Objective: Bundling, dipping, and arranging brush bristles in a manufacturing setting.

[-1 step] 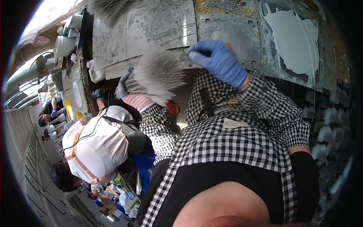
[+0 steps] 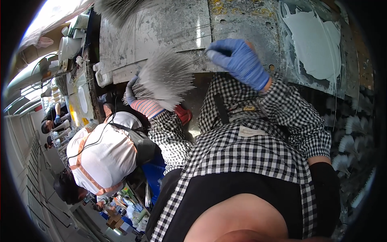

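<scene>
Fanned thin grey sticks (image 2: 167,76), gloved grip

The right hand (image 2: 240,62) wears a bright blue glove; the left hand (image 2: 131,92) wears a duller grey-blue one above a pink-and-white striped cuff (image 2: 146,107). The bundle of thin sticks (image 2: 165,78) is pale grey-white. The shirt sleeves (image 2: 290,117) carry a black-and-white check, and the apron (image 2: 225,193) is black. The worktable (image 2: 161,28) is mottled grey metal, stained, with a smooth white paste patch (image 2: 314,40). A nearby person's white top (image 2: 102,155) has orange straps.
</scene>
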Demonstrator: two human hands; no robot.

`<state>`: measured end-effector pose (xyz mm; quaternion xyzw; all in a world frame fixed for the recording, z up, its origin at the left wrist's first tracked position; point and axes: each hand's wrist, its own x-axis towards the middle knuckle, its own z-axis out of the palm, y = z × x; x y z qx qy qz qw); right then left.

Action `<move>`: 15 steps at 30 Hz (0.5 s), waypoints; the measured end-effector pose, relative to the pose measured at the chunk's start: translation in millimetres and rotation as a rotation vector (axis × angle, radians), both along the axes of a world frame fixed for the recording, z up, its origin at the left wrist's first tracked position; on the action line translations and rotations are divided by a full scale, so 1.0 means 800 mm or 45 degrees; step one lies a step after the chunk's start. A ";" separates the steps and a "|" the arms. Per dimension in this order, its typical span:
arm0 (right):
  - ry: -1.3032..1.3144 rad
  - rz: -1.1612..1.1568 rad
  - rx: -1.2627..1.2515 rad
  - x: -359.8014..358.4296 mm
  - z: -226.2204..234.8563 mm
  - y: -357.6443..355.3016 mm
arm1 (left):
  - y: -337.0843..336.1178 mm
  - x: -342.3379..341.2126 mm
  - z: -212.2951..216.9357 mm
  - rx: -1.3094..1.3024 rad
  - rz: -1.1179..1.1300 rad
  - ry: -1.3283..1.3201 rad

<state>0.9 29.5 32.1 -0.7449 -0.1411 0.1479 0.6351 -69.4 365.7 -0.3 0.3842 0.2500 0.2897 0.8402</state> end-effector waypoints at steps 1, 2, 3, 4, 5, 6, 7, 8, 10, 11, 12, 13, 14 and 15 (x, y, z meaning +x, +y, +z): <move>-0.019 -0.040 0.083 0.009 0.002 -0.016 | 0.006 -0.002 -0.003 0.009 0.015 -0.003; -0.077 -0.074 0.040 0.018 0.006 -0.032 | 0.006 -0.002 -0.001 0.160 0.148 0.097; -0.136 -0.107 -0.001 0.028 0.011 -0.048 | 0.008 -0.003 0.002 0.309 0.284 0.197; -0.142 -0.082 0.010 0.039 0.013 -0.066 | 0.024 -0.012 0.003 0.388 0.318 0.237; -0.027 -0.165 0.078 0.051 0.016 -0.090 | 0.020 -0.007 0.016 0.383 0.320 0.230; 0.086 -0.246 0.145 0.061 0.017 -0.103 | 0.016 -0.003 0.031 0.338 0.291 0.129; 0.078 -0.236 0.142 0.064 0.015 -0.106 | 0.015 -0.005 0.042 0.292 0.270 0.029; 0.100 -0.274 0.147 0.066 0.012 -0.107 | 0.039 -0.004 0.049 0.109 0.214 0.037; 0.118 -0.325 0.134 0.073 0.004 -0.109 | 0.020 -0.002 0.097 -0.016 0.001 -0.269; 0.176 -0.362 0.132 0.080 0.000 -0.104 | 0.036 -0.006 0.112 -0.161 -0.201 -0.449; 0.238 -0.409 0.123 0.087 -0.008 -0.099 | 0.016 0.003 0.131 0.116 -0.217 -0.441; 0.225 -0.407 0.114 0.093 -0.016 -0.091 | -0.006 0.013 0.150 0.393 -0.228 -0.429; 0.240 -0.389 0.088 0.096 -0.024 -0.077 | -0.048 0.023 0.173 0.964 -0.209 -0.282; 0.251 -0.385 0.055 0.099 -0.031 -0.070 | -0.068 0.036 0.188 1.748 -0.267 0.091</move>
